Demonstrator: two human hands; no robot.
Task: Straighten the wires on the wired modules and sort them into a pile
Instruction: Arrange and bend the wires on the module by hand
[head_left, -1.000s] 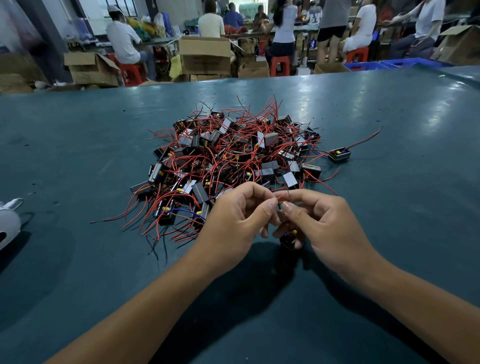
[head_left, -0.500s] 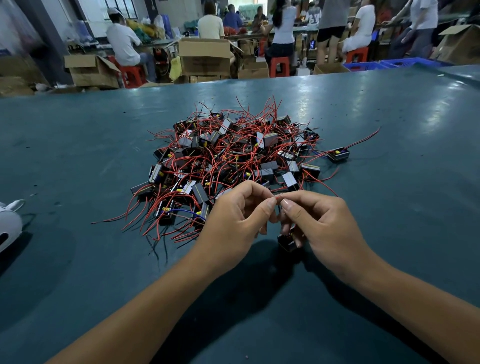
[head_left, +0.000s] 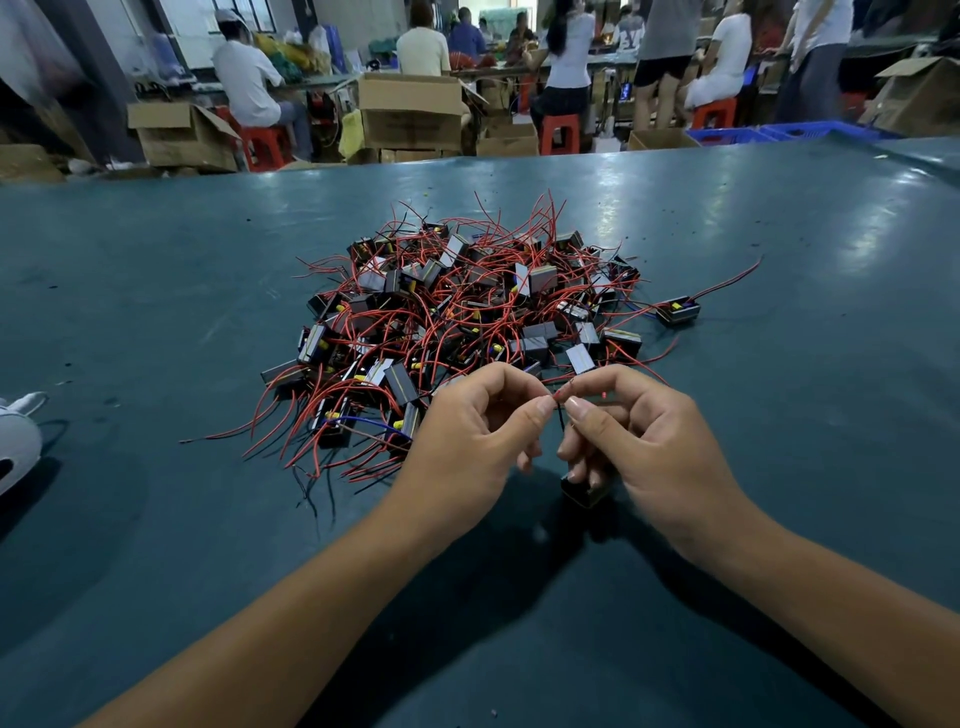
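Note:
A tangled heap of small black wired modules (head_left: 467, 317) with red and black wires lies mid-table. Just in front of it, my left hand (head_left: 472, 436) and my right hand (head_left: 639, 441) meet thumb to thumb and pinch the thin red and black wires (head_left: 558, 402) of one module. That black module (head_left: 584, 491) hangs or rests below my right hand's fingers, mostly hidden. One separate module (head_left: 678, 310) with long straight wires lies alone to the right of the heap.
The dark teal table (head_left: 156, 312) stretches wide on all sides. A white object (head_left: 15, 441) sits at the left edge. Beyond the far edge are cardboard boxes (head_left: 410, 111), red stools and several people working.
My hands have moved slightly apart, exposing a short stretch of wire between the thumbs. The module below my right hand has shifted a little.

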